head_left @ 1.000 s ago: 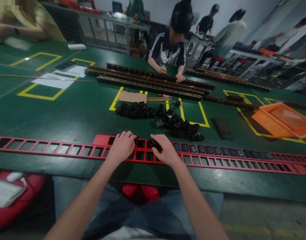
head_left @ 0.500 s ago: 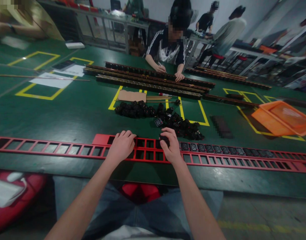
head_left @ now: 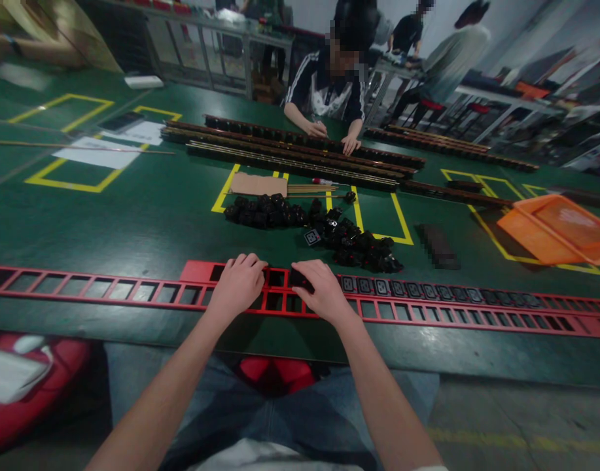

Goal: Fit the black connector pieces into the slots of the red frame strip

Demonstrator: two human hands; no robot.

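A long red slotted frame (head_left: 195, 271) lies along the near edge of the green table, in front of me. My right hand (head_left: 320, 288) is closed on a black power socket (head_left: 300, 279) over the frame's upper row of openings. To the right of that hand, a row of black sockets (head_left: 381, 286) sits in the upper openings. My left hand (head_left: 237, 285) rests on the frame with bent fingers, a dark bit showing at its fingertips; what it grips is mostly hidden. Loose black sockets (head_left: 265, 212) form a heap beyond the hands, and one (head_left: 311, 237) lies face up.
Beyond the heap are a cardboard piece (head_left: 258, 185), thin rods (head_left: 313, 188) and long dark rails (head_left: 290, 157), where a co-worker's hands (head_left: 349, 144) rest. An orange bin (head_left: 555, 229) stands at right. Papers (head_left: 98, 154) lie at left.
My right hand has moved left along the frame with the black socket, uncovering more of the seated row. My left hand stays in the same place.
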